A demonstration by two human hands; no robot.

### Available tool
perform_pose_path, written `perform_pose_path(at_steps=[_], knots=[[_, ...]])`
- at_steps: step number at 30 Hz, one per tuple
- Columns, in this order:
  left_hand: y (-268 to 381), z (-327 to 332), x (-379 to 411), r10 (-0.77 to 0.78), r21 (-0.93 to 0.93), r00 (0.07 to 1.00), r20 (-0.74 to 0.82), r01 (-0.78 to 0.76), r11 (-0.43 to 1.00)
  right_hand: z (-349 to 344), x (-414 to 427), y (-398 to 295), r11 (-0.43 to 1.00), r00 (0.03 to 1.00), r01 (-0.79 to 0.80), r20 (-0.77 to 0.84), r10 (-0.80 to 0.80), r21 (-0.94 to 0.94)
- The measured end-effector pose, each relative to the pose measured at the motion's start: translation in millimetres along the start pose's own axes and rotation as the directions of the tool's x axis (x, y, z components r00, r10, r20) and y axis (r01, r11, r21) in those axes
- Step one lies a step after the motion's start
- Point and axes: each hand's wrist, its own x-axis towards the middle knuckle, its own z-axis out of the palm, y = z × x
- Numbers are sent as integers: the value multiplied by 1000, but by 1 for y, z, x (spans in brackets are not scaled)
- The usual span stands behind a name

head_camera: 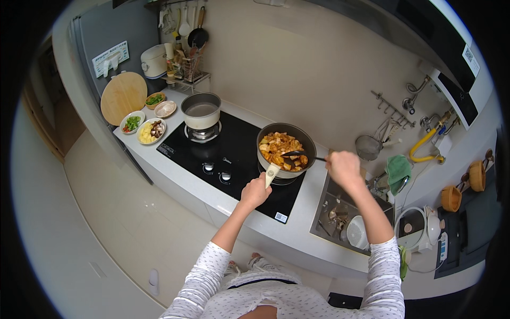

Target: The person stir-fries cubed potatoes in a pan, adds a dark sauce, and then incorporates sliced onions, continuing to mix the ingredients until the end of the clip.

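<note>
My left hand (255, 192) grips the cream handle (272, 174) of a deep pan (306, 139) on the right burner. Reddish-brown chunks of cooked food (279, 144) cover the pan's bottom; what kind they are I cannot tell. My right hand (343, 168) is closed around the handle of a black spatula (294, 153), whose head lies among the chunks. On the left burner stands a cream pot (201, 119) with a grey inside, holding what looks like clear liquid. Both pans sit on a black glass gas cooktop (247, 159) with two knobs.
Left of the cooktop are a plate of yellow chunks and mushrooms (150, 131), a dish of chopped peppers (132, 122), a bowl of greens (155, 100), a small dish (165, 109) and a round wooden board (124, 98). A sink (327, 215) with a white strainer basket (357, 232) lies right.
</note>
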Motion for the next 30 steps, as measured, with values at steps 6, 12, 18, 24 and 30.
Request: perform_pose_path(at_steps=[6, 12, 18, 24, 30], knots=[[9, -1, 0, 29, -12, 1000, -7, -29, 1000, 35, 51, -15, 998, 985, 50, -168, -45, 25], [4, 2, 0, 18, -12, 999, -27, -18, 1000, 45, 29, -31, 950, 949, 312, -27, -313, -26], [10, 2, 0, 21, -8, 999, -33, -21, 1000, 0, 1, 1, 929, 930, 344, 187, -317, -137], [8, 0, -2, 11, -11, 999, -34, -11, 1000, -51, 17, 25, 979, 951, 187, 235, -201, 79], [7, 2, 0, 47, -12, 998, -44, -47, 999, -10, 27, 3, 990, 947, 18, 315, -61, 137]])
